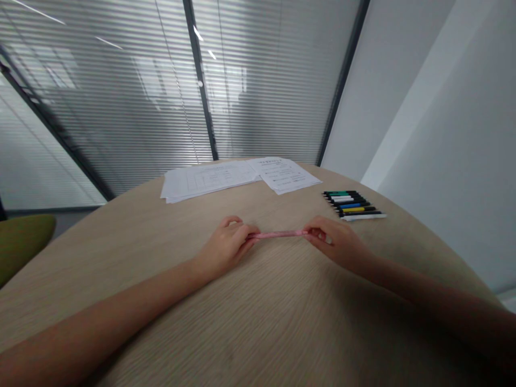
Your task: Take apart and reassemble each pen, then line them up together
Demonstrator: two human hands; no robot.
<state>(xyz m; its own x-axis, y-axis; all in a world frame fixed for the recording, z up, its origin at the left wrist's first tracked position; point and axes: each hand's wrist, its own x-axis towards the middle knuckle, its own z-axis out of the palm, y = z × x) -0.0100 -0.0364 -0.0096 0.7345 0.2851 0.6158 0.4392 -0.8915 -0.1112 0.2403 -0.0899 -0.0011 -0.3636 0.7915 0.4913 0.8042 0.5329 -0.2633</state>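
A slim pink stick-like thing [281,234] lies level between my two hands, just above or on the wooden table [258,322]; which of the two I cannot tell. Whether it is a pen or a rolled strip is too unclear to say. My left hand [231,242] pinches its left end between thumb and fingers. At the right end, the thumb and forefinger of my right hand [336,239] close on the tip, with the other fingers curled. Both ends are hidden by the fingertips.
Beyond my right hand lies a row of several pens and markers [350,204]. Printed paper sheets [213,180] rest near the table's far edge. A green chair [24,244] stands at the left. Glass with blinds rises behind, and a white wall [451,134] flanks the right.
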